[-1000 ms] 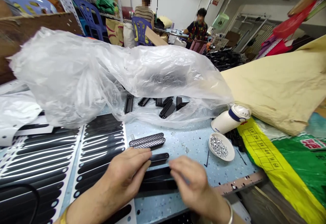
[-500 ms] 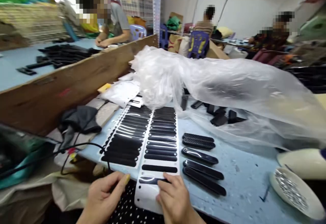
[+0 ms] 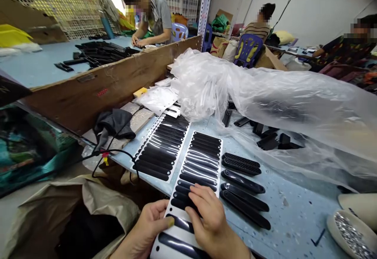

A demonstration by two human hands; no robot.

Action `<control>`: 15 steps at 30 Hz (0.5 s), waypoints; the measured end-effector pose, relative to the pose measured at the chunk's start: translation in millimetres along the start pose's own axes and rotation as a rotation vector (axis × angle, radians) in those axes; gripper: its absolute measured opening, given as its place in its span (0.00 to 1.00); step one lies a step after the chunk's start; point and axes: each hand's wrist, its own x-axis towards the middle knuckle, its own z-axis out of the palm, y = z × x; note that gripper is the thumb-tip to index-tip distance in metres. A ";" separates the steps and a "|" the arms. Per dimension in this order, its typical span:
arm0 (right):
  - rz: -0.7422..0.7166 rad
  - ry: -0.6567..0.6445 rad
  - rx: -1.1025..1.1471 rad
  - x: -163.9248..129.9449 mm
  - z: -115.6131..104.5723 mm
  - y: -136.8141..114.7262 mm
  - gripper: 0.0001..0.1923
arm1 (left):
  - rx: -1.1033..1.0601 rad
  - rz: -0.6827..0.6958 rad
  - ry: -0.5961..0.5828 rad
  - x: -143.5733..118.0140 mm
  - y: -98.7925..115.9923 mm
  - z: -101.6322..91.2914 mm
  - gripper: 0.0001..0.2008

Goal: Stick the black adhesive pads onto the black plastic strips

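Observation:
A white backing sheet (image 3: 186, 165) bearing rows of long black adhesive strips reaches over the table's front edge toward me. Its near left border is gripped by my left hand (image 3: 151, 223), thumb on top and fingers underneath. My right hand (image 3: 210, 215) rests on the sheet's lower strips, fingers stretched and the thumb apart from them; what lies beneath the palm is hidden. A second strip sheet (image 3: 160, 145) lies flat to the left. Right of the sheets, several black elongated plastic pieces (image 3: 246, 204) lie in a column, the farthest ones with a textured face.
Clear plastic sheeting (image 3: 265, 90) covers the back right, with loose black parts (image 3: 268, 137) under its edge. A bowl of small metal pieces (image 3: 350, 231) stands at right. A wooden board (image 3: 118, 72) borders the left; a co-worker (image 3: 160, 15) sits beyond it. A black cable (image 3: 118, 151) crosses the corner.
The near sheet has slid toward me, apart from the other sheet. My left hand, empty before, now grips its border. My right hand lies flatter over the strips. The view has swung left.

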 end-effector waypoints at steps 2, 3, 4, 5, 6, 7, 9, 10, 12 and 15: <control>-0.022 -0.048 -0.065 1.8 5.5 2.8 0.14 | -0.025 0.002 0.003 -2.5 -1.1 -0.5 0.19; -0.033 -0.064 -0.080 -0.6 8.7 4.2 0.13 | -0.037 0.008 0.020 -2.9 -1.0 -0.6 0.18; -0.042 -0.081 -0.078 -4.2 11.3 5.3 0.13 | -0.049 0.014 0.043 -2.8 -0.7 -0.4 0.17; -0.046 -0.093 -0.062 -8.2 12.8 6.1 0.13 | -0.055 0.017 0.064 -2.2 -0.1 0.2 0.16; -0.040 -0.101 -0.034 -11.7 12.9 6.6 0.13 | -0.054 0.019 0.077 -1.4 0.9 1.1 0.15; -0.024 -0.106 0.001 -14.2 11.9 6.8 0.14 | -0.044 0.021 0.079 -0.5 2.2 2.4 0.14; 0.029 -0.102 0.068 -15.2 7.9 6.6 0.16 | -0.006 0.035 0.049 1.1 6.0 6.0 0.14; 0.061 -0.097 0.096 -13.8 5.9 6.3 0.17 | 0.023 0.050 0.029 1.8 8.5 8.3 0.14; 0.111 -0.084 0.141 -8.4 3.4 5.0 0.18 | 0.106 0.100 0.004 3.3 13.8 13.0 0.14; 0.165 -0.051 0.198 2.3 3.4 2.7 0.15 | 0.269 0.197 0.006 7.4 19.7 19.5 0.13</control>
